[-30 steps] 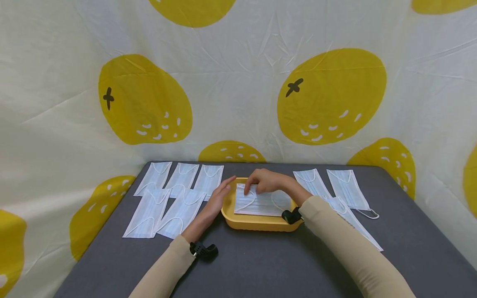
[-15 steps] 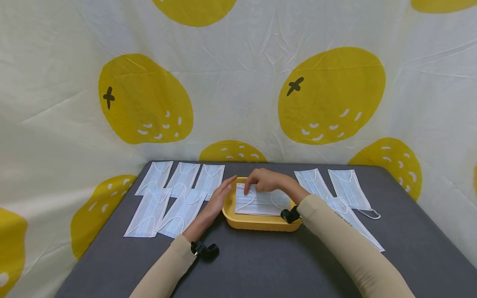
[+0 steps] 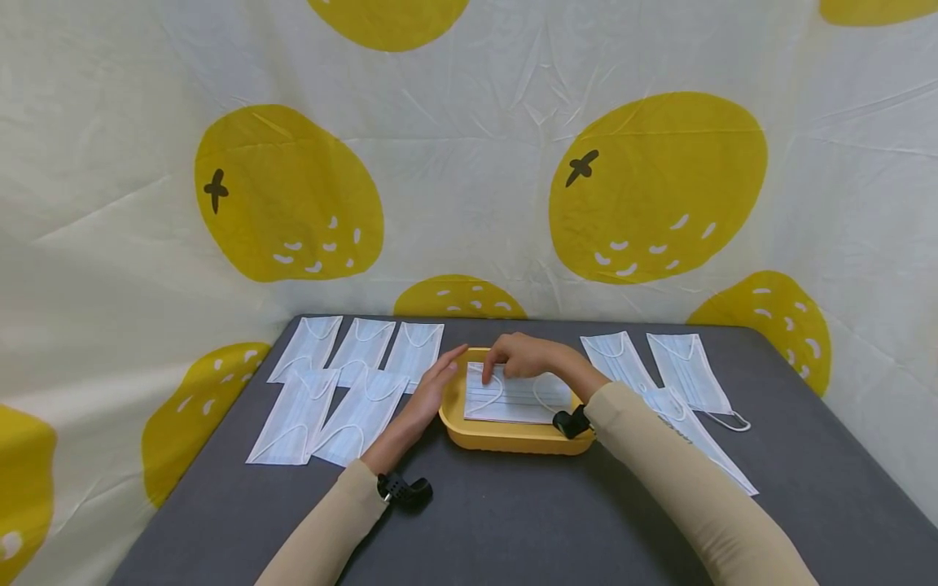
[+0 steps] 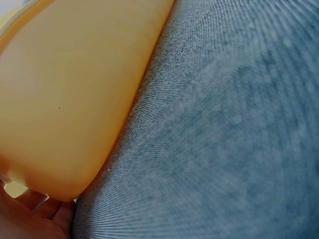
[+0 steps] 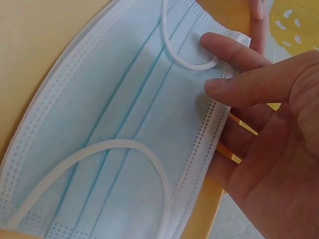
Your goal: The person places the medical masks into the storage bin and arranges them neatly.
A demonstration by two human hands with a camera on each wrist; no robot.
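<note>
Beige sleeves point(image 3: 681, 480), black wrist cameras point(image 3: 402, 490)

Under the right hand point(image 5: 269, 144) lies a face mask point(image 5: 124, 144) of soft, matt, pleated non-woven cloth with dotted pressed edges and smooth white elastic loops. It rests in a tray point(image 3: 506, 435) of smooth yellow plastic with a dull sheen. Beside the left hand point(image 3: 425, 399), the table point(image 4: 224, 139) is covered in grey, finely woven, matt cloth.
</note>
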